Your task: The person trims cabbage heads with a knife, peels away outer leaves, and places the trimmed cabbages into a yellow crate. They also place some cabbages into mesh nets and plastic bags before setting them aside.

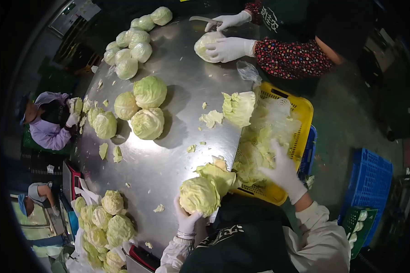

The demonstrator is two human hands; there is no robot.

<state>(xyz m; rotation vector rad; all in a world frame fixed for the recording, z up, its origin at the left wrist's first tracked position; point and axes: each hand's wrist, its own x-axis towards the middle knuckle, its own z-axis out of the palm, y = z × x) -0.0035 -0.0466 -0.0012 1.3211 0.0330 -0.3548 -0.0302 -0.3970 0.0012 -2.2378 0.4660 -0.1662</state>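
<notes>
My left hand (187, 222), in a white glove, grips a pale green cabbage (199, 196) from below at the near edge of the metal table. A loose outer leaf (218, 176) hangs off the cabbage's far side, with the cut stem end close by. Over the yellow crate (309, 111) my right hand (282, 170), also gloved in white, has its fingers spread and holds nothing. Beneath it, cabbage leaves (255, 157) and clear plastic film fill the crate. A large leaf (239, 109) lies at the table edge beside the crate.
Across the table (182, 95), a co-worker's gloved hand (232, 49) steadies a cabbage; the other holds a knife (204, 19). Wrapped cabbages (140, 38) sit far left, bare ones (149, 123) mid-table, more in a pile (107, 223) near left. Blue crates (366, 186) stand right.
</notes>
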